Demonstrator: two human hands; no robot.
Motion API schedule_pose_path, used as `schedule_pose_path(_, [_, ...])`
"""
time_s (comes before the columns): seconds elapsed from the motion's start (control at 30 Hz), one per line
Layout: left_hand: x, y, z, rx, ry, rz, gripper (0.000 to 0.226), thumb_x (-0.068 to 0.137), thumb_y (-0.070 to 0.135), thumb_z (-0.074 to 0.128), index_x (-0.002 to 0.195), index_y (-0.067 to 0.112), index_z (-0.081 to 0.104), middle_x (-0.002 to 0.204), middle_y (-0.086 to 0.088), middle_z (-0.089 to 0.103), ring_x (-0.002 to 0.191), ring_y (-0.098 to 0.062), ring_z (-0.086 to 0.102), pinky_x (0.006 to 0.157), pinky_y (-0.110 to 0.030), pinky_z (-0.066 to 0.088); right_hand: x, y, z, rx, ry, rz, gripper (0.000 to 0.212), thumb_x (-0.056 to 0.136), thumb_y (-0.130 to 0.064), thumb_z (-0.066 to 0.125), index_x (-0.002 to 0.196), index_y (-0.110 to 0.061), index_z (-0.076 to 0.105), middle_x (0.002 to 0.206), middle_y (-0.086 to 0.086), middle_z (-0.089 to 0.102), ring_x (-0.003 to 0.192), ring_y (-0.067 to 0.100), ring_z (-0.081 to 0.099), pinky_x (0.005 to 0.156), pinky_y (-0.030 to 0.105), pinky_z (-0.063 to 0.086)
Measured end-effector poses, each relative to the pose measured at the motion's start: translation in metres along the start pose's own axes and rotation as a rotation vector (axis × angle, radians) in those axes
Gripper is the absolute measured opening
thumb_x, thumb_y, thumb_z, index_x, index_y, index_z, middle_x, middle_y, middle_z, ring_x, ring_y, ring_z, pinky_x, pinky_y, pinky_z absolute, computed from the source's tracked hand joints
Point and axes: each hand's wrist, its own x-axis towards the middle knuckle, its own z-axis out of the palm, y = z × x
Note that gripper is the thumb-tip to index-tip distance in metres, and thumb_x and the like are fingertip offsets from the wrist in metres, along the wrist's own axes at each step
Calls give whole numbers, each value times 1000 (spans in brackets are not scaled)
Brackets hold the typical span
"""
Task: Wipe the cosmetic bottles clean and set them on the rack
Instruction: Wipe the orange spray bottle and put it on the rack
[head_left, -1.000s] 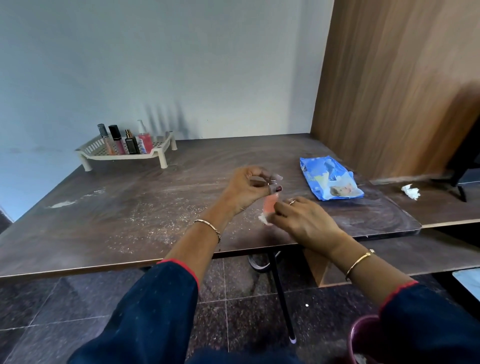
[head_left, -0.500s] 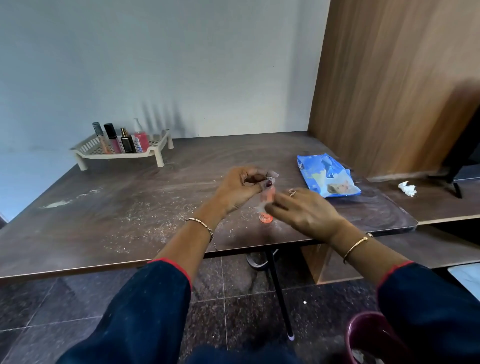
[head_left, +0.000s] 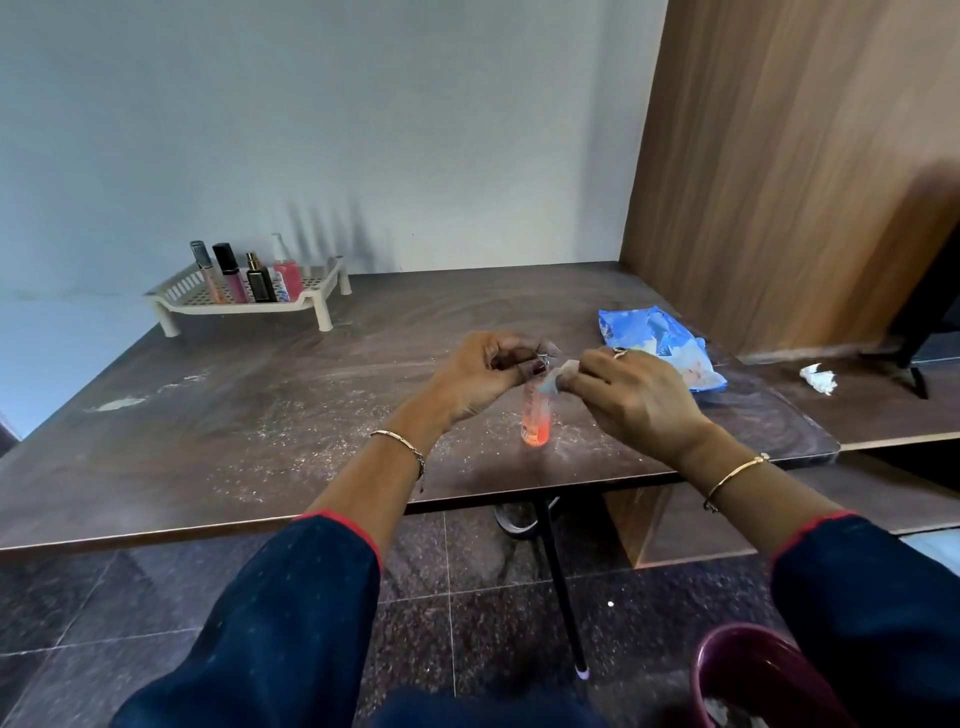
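Table (head_left: 260, 441), dark brown top, dusted with pale specks and smears near the middle; bears all items below except the bin.

Wood panel (head_left: 779, 156), upright, at the table's far right side.

Bin (head_left: 727, 670), maroon, on the floor at lower right, partly hidden by the right sleeve.

Rack (head_left: 317, 306), cream plastic, slotted, on short legs, at the far left corner of the table. Holds a row of cosmetic bottles (head_left: 231, 275), all upright and close together.

Packet of wipes (head_left: 660, 338), blue, lying flat just beyond the right hand.

Left hand (head_left: 483, 376), fingers curled, pinching the top of the bottle in hand.

Right hand (head_left: 639, 395), ring on one finger, fingertips pinching a wipe.

Bottle in hand (head_left: 536, 423), small, clear, with orange-pink liquid in its lower end; hangs upright between the two hands over the near middle of the table, well apart from the rack. Whether its base touches the tabletop cannot be told.

Wipe (head_left: 558, 376), white, bunched, pressed against the upper part of the bottle.

Crumpled tissue (head_left: 818, 376), white, alone on the lower surface to the right.
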Motion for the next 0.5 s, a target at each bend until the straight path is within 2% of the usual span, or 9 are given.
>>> schedule_pose_path(0.1, [-1,1,1,-5,8,1,26,84,1,64,107,11,67,97,5,70,91,2,65,85,-13,50,-3,-13,0,35,24,-66,15,86,-3,61,92,-14,70,76,7,57,58,27,51,45,36,38])
schedule_pose_path(0.2, [-2,2,2,8,21,16,24,85,1,63,104,14,68,101,2,69,91,3,65,88,-14,49,-18,-24,10,55,-150,-164,20,89,-16,49,90,-14,69,77,7,57,59,27,54,43,35,37])
schedule_pose_path(0.27, [-5,4,3,10,18,15,23,86,0,61,106,11,67,103,-1,69,92,1,65,91,-18,50,-27,-29,15,82,-235,-120,23,84,-19,47,91,-17,69,78,5,57,59,28,56,41,34,37])
schedule_pose_path(0.37, [-10,4,1,-12,41,2,23,87,-2,59,107,5,65,105,-6,69,93,-3,65,93,-23,51,-31,-33,13,197,-145,198,26,79,-19,47,93,-19,68,84,2,59,69,25,60,49,32,43])
schedule_pose_path(0.43, [-15,3,-3,-115,92,-36,21,87,-4,57,102,8,65,99,-3,71,93,-5,67,85,-22,54,-27,-34,10,378,25,476,19,82,-10,55,94,-17,68,95,0,61,85,15,61,67,26,48])
schedule_pose_path(0.5, [-21,1,-8,-266,157,-74,22,87,-1,58,102,13,65,97,1,73,97,-11,68,79,-23,56,-15,-35,5,630,202,714,21,83,2,60,93,-15,67,101,-2,64,94,7,61,80,21,48])
